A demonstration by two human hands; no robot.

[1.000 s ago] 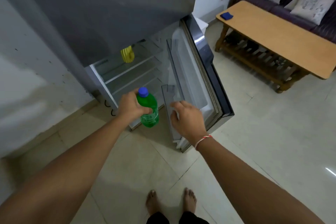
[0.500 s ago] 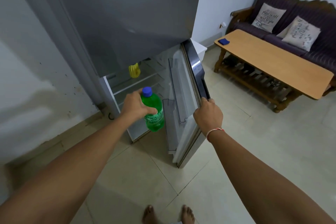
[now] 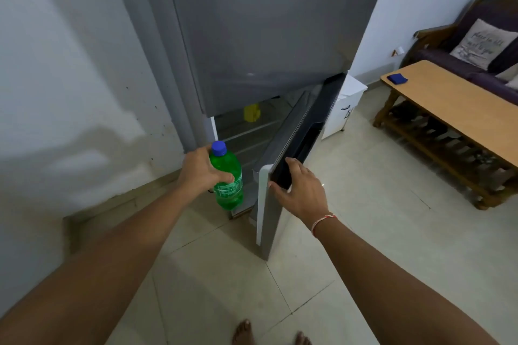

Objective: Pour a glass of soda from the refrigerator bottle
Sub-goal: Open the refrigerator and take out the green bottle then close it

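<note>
A green soda bottle point(image 3: 228, 176) with a blue cap is upright in my left hand point(image 3: 200, 173), held just outside the grey refrigerator point(image 3: 260, 36). The lower refrigerator door point(image 3: 291, 148) stands partly open, swung toward the cabinet. My right hand point(image 3: 298, 190) lies flat against the door's outer face near its front edge, fingers spread, gripping nothing. Inside the fridge I see wire shelves and a yellow object point(image 3: 251, 112) on the upper one. No glass is in view.
A wooden coffee table point(image 3: 459, 109) with a blue item point(image 3: 397, 78) stands at the right, a dark sofa with cushions point(image 3: 482, 42) behind it. A small white cabinet point(image 3: 344, 103) sits beside the fridge. A wall is at the left. My bare feet are on the tiled floor.
The lower door has swung much nearer to shut. My right hand went from inside the door, to its edge, to its outer face. The bottle stays in my left hand.
</note>
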